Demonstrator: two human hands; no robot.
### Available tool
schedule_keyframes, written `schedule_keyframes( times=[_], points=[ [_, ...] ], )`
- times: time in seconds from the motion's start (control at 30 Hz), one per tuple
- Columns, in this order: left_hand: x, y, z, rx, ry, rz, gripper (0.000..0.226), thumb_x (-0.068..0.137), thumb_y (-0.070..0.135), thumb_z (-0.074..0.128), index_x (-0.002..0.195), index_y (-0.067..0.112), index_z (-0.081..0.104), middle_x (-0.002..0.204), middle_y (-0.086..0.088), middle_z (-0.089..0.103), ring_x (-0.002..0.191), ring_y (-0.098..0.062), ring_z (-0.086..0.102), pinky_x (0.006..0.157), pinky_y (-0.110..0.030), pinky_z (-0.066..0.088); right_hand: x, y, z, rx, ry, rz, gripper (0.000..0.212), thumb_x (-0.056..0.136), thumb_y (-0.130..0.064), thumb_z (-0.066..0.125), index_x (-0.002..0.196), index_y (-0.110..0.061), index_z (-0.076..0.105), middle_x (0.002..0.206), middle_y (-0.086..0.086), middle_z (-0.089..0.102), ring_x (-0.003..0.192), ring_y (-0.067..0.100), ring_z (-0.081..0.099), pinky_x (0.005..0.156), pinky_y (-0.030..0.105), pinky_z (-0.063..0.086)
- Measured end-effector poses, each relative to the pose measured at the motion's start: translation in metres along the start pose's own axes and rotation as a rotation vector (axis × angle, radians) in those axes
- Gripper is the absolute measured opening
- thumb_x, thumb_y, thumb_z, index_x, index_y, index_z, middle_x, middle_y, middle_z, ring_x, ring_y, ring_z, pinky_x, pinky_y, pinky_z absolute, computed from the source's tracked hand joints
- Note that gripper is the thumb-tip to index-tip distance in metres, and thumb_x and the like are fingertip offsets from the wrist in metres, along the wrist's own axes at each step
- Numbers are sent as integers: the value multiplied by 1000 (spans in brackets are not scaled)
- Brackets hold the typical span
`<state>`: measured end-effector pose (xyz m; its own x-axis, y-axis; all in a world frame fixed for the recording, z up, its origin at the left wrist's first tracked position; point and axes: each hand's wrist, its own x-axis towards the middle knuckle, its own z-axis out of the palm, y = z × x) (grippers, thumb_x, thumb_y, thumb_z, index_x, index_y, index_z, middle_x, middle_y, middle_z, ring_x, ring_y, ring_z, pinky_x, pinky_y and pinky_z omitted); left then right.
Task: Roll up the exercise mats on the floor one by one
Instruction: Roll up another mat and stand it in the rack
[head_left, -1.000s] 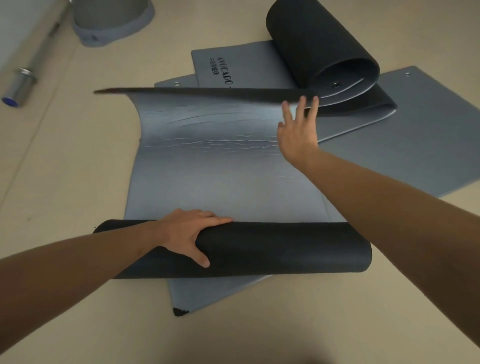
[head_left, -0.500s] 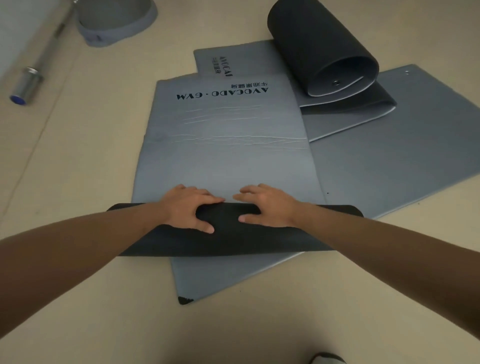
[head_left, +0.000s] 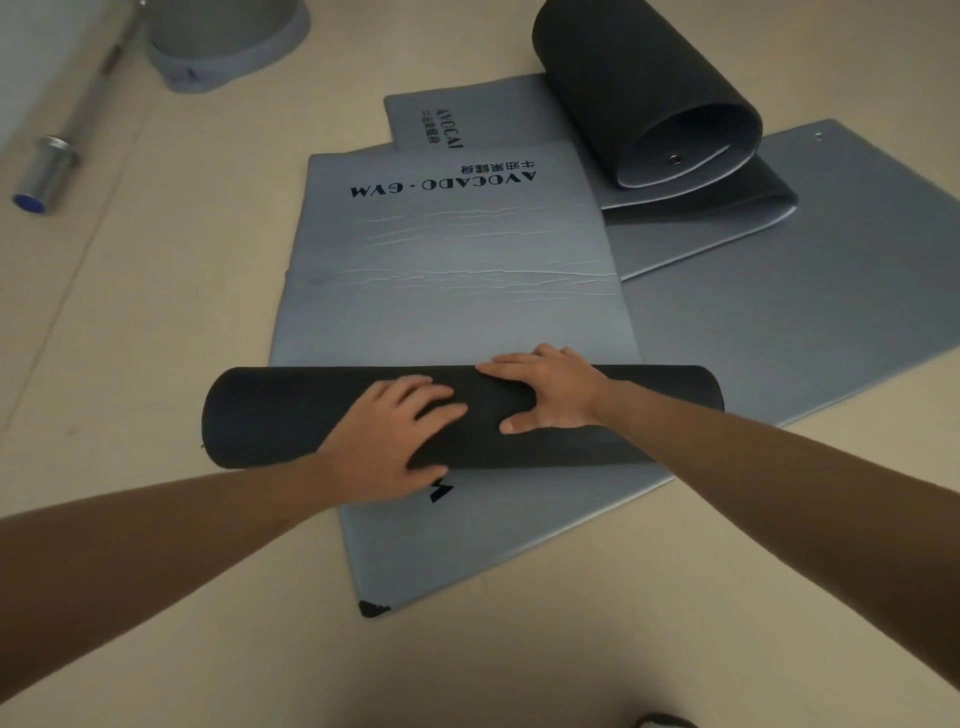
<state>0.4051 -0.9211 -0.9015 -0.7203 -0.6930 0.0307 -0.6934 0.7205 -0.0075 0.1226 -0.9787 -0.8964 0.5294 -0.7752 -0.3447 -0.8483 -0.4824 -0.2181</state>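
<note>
A grey mat (head_left: 457, 280) printed "AVOCADO · GYM" lies lengthwise away from me, its near end wound into a black roll (head_left: 280, 415). My left hand (head_left: 384, 447) presses on the roll's middle, fingers draped over the top. Just to its right, my right hand (head_left: 545, 389) curves over the roll's far side, thumb on the near side. Beneath lies a second grey mat (head_left: 779, 322), flat and diagonal, its near corner sticking out towards me. At the back, a loosely rolled black mat (head_left: 639, 88) rests on its own grey unrolled end (head_left: 415, 119).
A steel barbell bar (head_left: 47, 176) with a blue end cap lies at the upper left, beside a grey round base (head_left: 228, 57). Beige floor (head_left: 156, 312) surrounds the mats. A dark shoe tip (head_left: 665, 722) shows at the bottom edge.
The mat's lifted far end dropped flat, showing its print. My right hand came back from that edge onto the roll beside my left. The roll has moved forward and grown thicker.
</note>
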Motion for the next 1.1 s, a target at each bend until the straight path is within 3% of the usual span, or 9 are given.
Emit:
schedule_keyframes(
  times=[0.07,0.13,0.23,0.3,0.4,0.5,0.83,0.93,1.1],
  points=[
    [3,0,10,76,-171,-37,101,83,76,54,163,27,17,170,-9,20,155,-36,21,123,-56,24,4,4,-3,33,80,57,75,89,-69,59,155,-43,34,161,-4,38,134,30,44,107,48,35],
    [17,-8,12,102,-290,-93,122,79,84,53,163,26,-12,172,-9,-9,159,-35,-3,126,-60,7,2,5,0,18,361,77,55,92,-54,66,141,-30,59,142,3,58,122,32,56,99,47,41],
    [40,-23,12,137,-323,-105,147,63,94,60,159,23,-26,171,-9,-15,158,-36,-8,125,-62,3,-8,9,20,-6,684,26,51,85,-50,76,124,-18,71,120,6,68,105,31,63,89,45,50],
    [53,-34,12,139,-344,-116,157,53,95,65,159,22,-25,171,-11,-9,157,-38,-1,125,-64,7,-14,9,35,-84,589,1,82,75,-66,76,140,-18,60,136,9,61,120,34,57,99,52,48],
    [69,-45,15,151,-366,-142,162,47,91,74,159,26,-23,170,-15,-1,155,-44,9,123,-66,12,-16,8,45,-320,247,92,134,63,-81,71,163,-20,7,167,13,20,151,41,21,119,65,21],
    [82,-52,15,148,-397,-193,158,48,82,82,159,31,-19,167,-17,9,151,-45,18,119,-70,16,-3,11,42,-378,155,155,146,61,-84,71,160,-21,-16,169,15,5,153,44,10,120,66,15],
    [93,-64,-7,-62,-423,-176,127,50,62,87,152,41,15,132,-3,58,110,-27,62,91,-46,53,7,27,19,-286,228,11,121,63,-66,81,158,-24,17,143,8,49,120,32,53,106,49,42],
    [73,-48,-13,-141,-478,-186,120,48,64,86,146,45,21,121,2,60,99,-23,63,84,-43,56,-12,15,14,-232,164,-28,117,63,-66,81,156,-30,20,136,3,54,112,27,56,99,43,48],
    [34,-22,-20,-364,-583,-209,120,47,67,90,145,48,24,130,13,57,107,-15,59,90,-40,52,-36,-8,-6,-107,-76,-100,108,59,-65,86,146,-42,26,121,-7,58,104,20,58,84,39,52]
  ],
)
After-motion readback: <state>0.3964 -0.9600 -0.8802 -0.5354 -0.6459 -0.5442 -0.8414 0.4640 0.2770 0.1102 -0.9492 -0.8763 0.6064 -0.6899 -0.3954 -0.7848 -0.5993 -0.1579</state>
